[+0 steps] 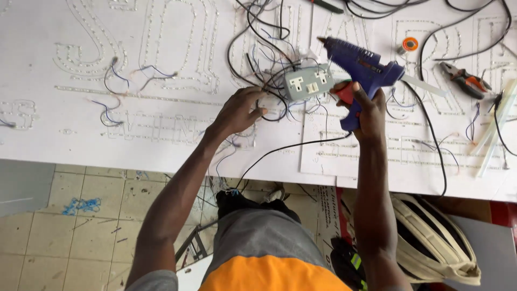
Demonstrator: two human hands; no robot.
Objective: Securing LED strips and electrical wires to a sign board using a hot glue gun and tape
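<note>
White board covers the worktop (pixel 161 148), studded with rows of small lights that trace large letters. On it the right hand (pixel 371 110) is closed around the grip of a blue glue gun (pixel 362 67), nozzle pointing up-left, held just above the board. Just beside it, the left hand (pixel 239 110) presses curled fingers onto a tangle of black wires (pixel 258 48), next to a grey socket block (pixel 308 82). Most letters look already lit-studded; loose blue wire ends (pixel 110 91) remain unfixed (judging by eye). Pliers (pixel 466 80) and clear glue sticks (pixel 493 129) lie well to the right.
</note>
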